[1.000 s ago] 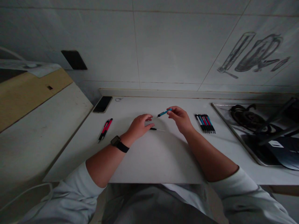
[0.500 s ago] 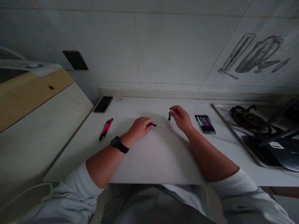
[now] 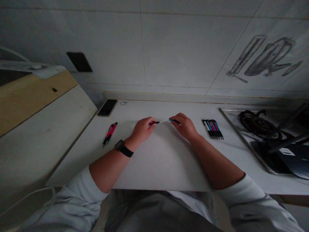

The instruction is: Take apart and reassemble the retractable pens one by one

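Observation:
My left hand (image 3: 142, 129) pinches the black end of a thin white pen refill (image 3: 159, 121) and holds it just above the white counter (image 3: 159, 158). My right hand (image 3: 185, 125) grips a blue pen barrel (image 3: 173, 120), its open end turned toward the refill's tip. The tip and the barrel's mouth nearly meet between the two hands. A black watch (image 3: 120, 145) sits on my left wrist.
Two red pens (image 3: 109, 133) lie to the left, and a row of several blue and red pens (image 3: 212, 128) lies to the right. A dark phone (image 3: 107, 107) rests near the back wall. A gas stove (image 3: 267, 135) fills the right side.
My left hand has picked the refill up off the counter. My right hand has turned the blue barrel to point left and brought it close to the refill's tip.

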### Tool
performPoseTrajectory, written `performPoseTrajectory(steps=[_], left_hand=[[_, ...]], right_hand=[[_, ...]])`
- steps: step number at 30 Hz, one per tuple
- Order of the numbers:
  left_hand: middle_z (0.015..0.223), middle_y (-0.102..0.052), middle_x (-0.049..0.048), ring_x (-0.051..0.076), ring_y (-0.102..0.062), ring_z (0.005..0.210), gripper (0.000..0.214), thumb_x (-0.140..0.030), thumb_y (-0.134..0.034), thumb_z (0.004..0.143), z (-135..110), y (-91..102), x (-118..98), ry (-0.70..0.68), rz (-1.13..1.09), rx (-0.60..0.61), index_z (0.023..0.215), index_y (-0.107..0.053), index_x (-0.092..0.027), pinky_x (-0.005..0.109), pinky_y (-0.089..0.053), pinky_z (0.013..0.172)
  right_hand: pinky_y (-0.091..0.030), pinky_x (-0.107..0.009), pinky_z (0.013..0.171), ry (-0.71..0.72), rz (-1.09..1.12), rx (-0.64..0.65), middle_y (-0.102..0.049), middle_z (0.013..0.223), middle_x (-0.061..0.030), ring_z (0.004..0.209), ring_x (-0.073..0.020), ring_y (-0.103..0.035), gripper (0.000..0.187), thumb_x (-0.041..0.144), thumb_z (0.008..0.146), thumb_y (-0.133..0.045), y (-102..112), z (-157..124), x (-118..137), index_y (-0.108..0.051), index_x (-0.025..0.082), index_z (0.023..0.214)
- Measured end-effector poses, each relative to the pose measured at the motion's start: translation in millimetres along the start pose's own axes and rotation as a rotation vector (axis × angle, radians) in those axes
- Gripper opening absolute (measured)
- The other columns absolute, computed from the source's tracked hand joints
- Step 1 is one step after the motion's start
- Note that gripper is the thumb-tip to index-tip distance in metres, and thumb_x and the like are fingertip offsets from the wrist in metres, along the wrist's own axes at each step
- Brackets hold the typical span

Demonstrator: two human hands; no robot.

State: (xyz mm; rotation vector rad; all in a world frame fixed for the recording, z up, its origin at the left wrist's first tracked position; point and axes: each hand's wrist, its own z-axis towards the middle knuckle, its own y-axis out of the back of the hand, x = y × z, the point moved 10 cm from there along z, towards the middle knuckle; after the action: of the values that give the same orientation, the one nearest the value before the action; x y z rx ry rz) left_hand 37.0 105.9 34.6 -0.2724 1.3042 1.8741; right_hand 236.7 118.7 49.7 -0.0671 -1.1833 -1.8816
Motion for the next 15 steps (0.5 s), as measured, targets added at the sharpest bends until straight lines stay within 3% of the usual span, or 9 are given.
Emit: performPoseTrajectory(steps=[15], left_hand=[[0.096, -0.076, 0.0032, 0.02, -0.069, 0.09, 0.006, -0.021, -0.071, 0.094, -0.9, -3.1, -12.8, -0.121, 0.097, 0.025, 0.1, -0.07, -0.022, 0.036, -0.053, 0.086]], right_hand=[[-0.054, -0.033, 0.081, 0.127, -0.053, 0.09, -0.068, 0.1, -0.0088, 0.088, -0.0206, -0.066, 0.022, 0.029, 0.1, -0.062, -16.7, -3.9, 17.0, -0.078, 0.024, 0.113]])
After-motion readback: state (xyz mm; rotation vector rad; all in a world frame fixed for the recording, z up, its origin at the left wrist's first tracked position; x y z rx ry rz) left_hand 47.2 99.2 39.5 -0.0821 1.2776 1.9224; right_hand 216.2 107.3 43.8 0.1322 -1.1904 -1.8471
